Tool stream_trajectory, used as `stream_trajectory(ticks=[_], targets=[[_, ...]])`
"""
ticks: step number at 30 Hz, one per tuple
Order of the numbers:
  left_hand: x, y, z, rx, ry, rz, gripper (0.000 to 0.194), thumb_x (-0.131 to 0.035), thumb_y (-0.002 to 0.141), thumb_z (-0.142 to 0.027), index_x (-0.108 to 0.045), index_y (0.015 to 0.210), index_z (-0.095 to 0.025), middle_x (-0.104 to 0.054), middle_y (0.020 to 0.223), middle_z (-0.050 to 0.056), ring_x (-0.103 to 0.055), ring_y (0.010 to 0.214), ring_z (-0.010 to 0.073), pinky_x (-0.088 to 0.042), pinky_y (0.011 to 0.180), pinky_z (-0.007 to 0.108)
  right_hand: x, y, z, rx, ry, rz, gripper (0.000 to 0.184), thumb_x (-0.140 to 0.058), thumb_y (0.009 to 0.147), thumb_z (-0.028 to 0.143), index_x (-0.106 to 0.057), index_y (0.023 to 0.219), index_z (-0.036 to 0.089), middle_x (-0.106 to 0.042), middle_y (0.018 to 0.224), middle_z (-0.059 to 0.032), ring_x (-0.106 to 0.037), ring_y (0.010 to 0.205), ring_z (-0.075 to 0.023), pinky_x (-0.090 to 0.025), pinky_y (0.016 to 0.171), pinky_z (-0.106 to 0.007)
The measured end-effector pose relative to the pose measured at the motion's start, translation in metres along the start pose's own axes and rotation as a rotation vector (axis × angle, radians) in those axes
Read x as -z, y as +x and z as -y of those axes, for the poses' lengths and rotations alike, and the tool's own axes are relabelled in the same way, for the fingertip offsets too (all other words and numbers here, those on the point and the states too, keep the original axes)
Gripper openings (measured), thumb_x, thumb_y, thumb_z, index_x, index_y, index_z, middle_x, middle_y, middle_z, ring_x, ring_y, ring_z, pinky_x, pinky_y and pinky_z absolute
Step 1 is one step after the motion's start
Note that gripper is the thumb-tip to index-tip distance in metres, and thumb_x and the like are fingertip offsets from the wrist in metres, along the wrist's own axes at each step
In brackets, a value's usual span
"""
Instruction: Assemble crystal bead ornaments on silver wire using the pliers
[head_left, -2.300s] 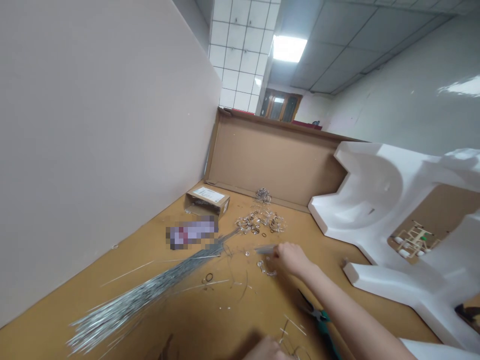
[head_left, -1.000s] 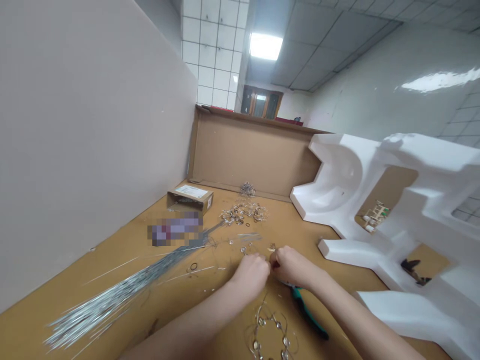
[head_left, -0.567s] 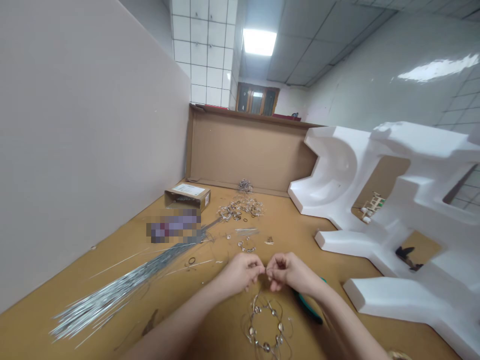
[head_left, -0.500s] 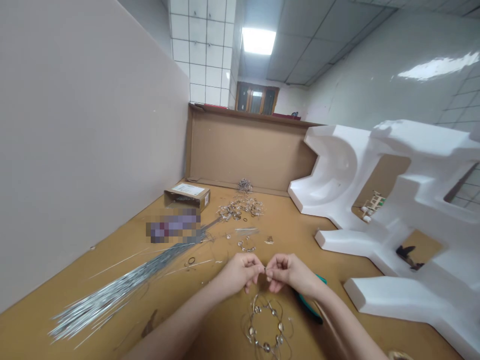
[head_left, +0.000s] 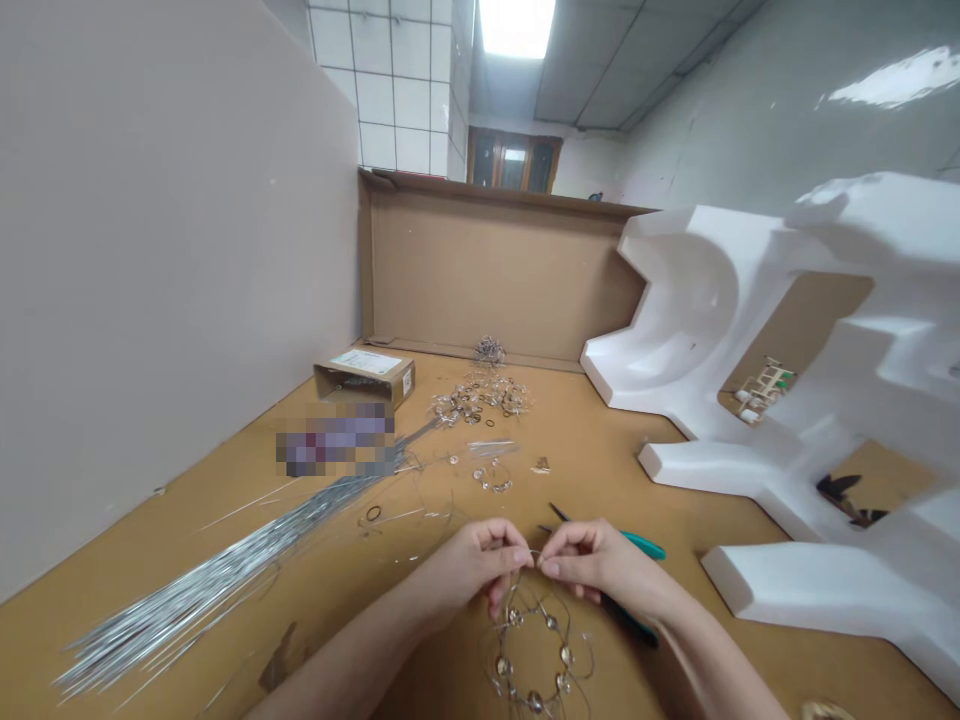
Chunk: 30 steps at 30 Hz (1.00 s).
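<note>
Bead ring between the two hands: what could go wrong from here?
1. The left hand and right hand pinch only the top of the bead ring; if that thin wire slips, the loop may spring open and shed beads.
2. The pliers lie partly under the right wrist and could get knocked.
3. Loose rings and the wire bundle lie close by; stray wire ends might snag a forearm.

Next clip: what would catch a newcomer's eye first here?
Bottom centre, the left hand and right hand pinch the top of a beaded wire ring between their fingertips. A long bundle of silver wires fans across the brown table on the left, and big white foam packing fills the right side.
</note>
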<state>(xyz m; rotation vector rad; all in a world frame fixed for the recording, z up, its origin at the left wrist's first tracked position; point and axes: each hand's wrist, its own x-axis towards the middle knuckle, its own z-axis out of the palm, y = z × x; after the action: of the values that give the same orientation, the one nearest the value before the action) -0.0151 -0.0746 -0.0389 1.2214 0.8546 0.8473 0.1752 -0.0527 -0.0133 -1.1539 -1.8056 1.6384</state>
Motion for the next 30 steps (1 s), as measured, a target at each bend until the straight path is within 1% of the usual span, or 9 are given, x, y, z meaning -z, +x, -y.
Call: stream_trajectory(ticks=[3,6,9,13,18,22,26,28,30], targets=[[0.000,0.001,0.003,0.037,0.041,0.009,0.022,-0.058,0.072,-0.038,-0.053,0.072,-0.017,-0.047,0.037,-0.009,-0.040,0.030,0.0052,-0.030,0.036,0.015,-0.003,0.002,-0.002,-0.007,-0.050,-0.016,0.024,-0.068,0.064,0.037,-0.063,0.067,0.015,-0.046,0.043,0.0069,-0.035,0.037,-0.0037,-0.027,0.036,-0.016],[0.002,0.004,0.008,0.036,0.067,-0.011,0.024,-0.058,0.072,-0.040,-0.054,0.074,-0.016,-0.046,0.036,-0.010,-0.040,0.030,0.0052,-0.031,0.035,0.015,-0.009,0.003,-0.005,-0.002,-0.077,-0.030,0.024,-0.066,0.065,0.039,-0.059,0.067,0.015,-0.049,0.045,0.0062,-0.040,0.039,-0.0054,-0.031,0.038,-0.017],[0.001,0.005,0.009,-0.006,0.071,-0.062,0.026,-0.059,0.069,-0.042,-0.052,0.071,-0.016,-0.043,0.035,-0.011,-0.036,0.029,0.0049,-0.033,0.033,0.016,-0.012,0.003,-0.006,0.007,-0.077,-0.012,0.024,-0.062,0.068,0.039,-0.056,0.068,0.015,-0.052,0.047,0.0053,-0.045,0.041,-0.0064,-0.037,0.043,-0.019],[-0.001,0.004,0.003,-0.024,0.048,-0.124,0.031,-0.062,0.065,-0.045,-0.050,0.066,-0.017,-0.039,0.034,-0.011,-0.033,0.028,0.0045,-0.033,0.032,0.016,-0.013,0.002,-0.003,0.021,-0.035,0.032,0.020,-0.061,0.068,0.034,-0.055,0.069,0.015,-0.055,0.051,0.0041,-0.050,0.043,-0.0077,-0.042,0.047,-0.021],[-0.001,0.000,-0.002,0.040,0.074,-0.158,0.034,-0.063,0.063,-0.048,-0.051,0.067,-0.017,-0.037,0.031,-0.012,-0.031,0.027,0.0046,-0.033,0.032,0.017,-0.013,0.004,-0.003,0.059,0.077,0.031,0.014,-0.061,0.065,0.028,-0.060,0.069,0.014,-0.056,0.049,0.0039,-0.052,0.042,-0.0082,-0.042,0.046,-0.021],[0.000,0.002,-0.003,0.100,0.111,-0.187,0.037,-0.065,0.060,-0.051,-0.050,0.064,-0.017,-0.048,0.039,-0.008,-0.036,0.028,0.0049,-0.027,0.031,0.016,-0.009,0.008,-0.007,0.074,0.135,0.020,0.012,-0.063,0.061,0.023,-0.059,0.068,0.015,-0.056,0.047,0.0049,-0.052,0.040,-0.0078,-0.041,0.041,-0.018],[-0.003,0.005,0.005,0.097,0.150,-0.239,0.038,-0.070,0.055,-0.049,-0.057,0.064,-0.015,-0.054,0.047,-0.005,-0.033,0.031,0.0037,-0.022,0.032,0.016,-0.012,0.012,-0.015,0.072,0.121,0.030,0.024,-0.065,0.059,0.022,-0.052,0.079,0.018,-0.058,0.055,0.0065,-0.053,0.040,-0.0081,-0.041,0.040,-0.018],[-0.005,0.007,0.009,0.091,0.145,-0.243,0.038,-0.072,0.052,-0.048,-0.061,0.063,-0.014,-0.058,0.050,-0.002,-0.038,0.036,0.0054,-0.025,0.035,0.017,-0.017,0.014,-0.017,0.068,0.075,0.029,0.029,-0.064,0.061,0.024,-0.047,0.085,0.020,-0.057,0.057,0.0075,-0.053,0.041,-0.0081,-0.042,0.040,-0.019],[-0.004,0.009,0.012,0.067,0.091,-0.230,0.037,-0.075,0.048,-0.046,-0.063,0.060,-0.013,-0.062,0.055,0.001,-0.048,0.046,0.0096,-0.033,0.044,0.019,-0.020,0.014,-0.016,0.062,-0.004,0.022,0.033,-0.062,0.063,0.023,-0.044,0.091,0.021,-0.057,0.059,0.0077,-0.054,0.041,-0.0084,-0.042,0.041,-0.019]])
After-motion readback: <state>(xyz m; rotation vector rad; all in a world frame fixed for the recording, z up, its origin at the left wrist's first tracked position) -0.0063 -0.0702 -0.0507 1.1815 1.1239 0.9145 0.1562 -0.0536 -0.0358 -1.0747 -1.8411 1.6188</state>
